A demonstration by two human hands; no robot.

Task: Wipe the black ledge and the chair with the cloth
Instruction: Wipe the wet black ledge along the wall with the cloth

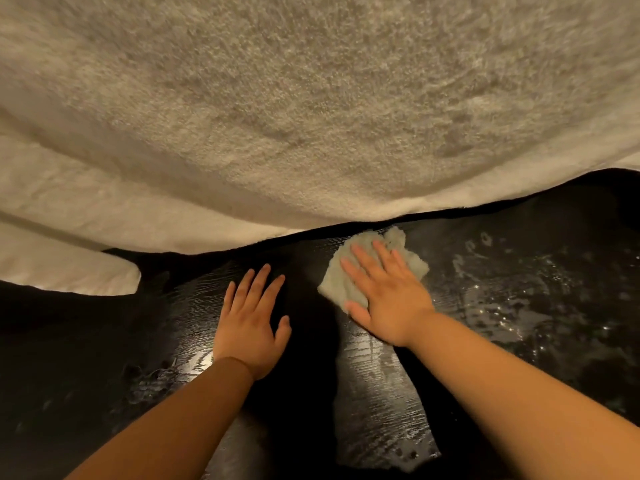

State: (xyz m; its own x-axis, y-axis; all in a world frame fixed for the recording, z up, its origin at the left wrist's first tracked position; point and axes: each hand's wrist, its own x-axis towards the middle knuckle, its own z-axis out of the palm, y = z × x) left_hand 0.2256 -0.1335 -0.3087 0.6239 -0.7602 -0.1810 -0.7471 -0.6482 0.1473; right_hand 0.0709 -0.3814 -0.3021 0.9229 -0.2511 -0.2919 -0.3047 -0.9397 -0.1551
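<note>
Your right hand [386,292] lies flat, palm down, on the cloth [372,268], just right of centre in the frame. Your fingers [363,261] are extended and slightly spread, not curled around the fabric; they press it against the black ledge [519,306] rather than clamp it. The cloth protrudes beyond the fingertips toward the top of the frame, extends past the hand at the left edge, and shows at the right beside the little finger; the thumb rests at its lower left corner. The cloth is small, pale and whitish, with a rough terry texture, and is bunched into an irregular folded pad. Your left hand [251,320] lies flat on the bare ledge at centre left, fingers extended and slightly apart, holding nothing, separated from the cloth by a dark strip of ledge. The ledge is glossy black with a visible wood grain; wet streaks and droplets glint at the right of the frame and below the right wrist. A large cream, fluffy fabric [311,116] fills the upper half of the frame, its edge overhanging the ledge just above the cloth.
</note>
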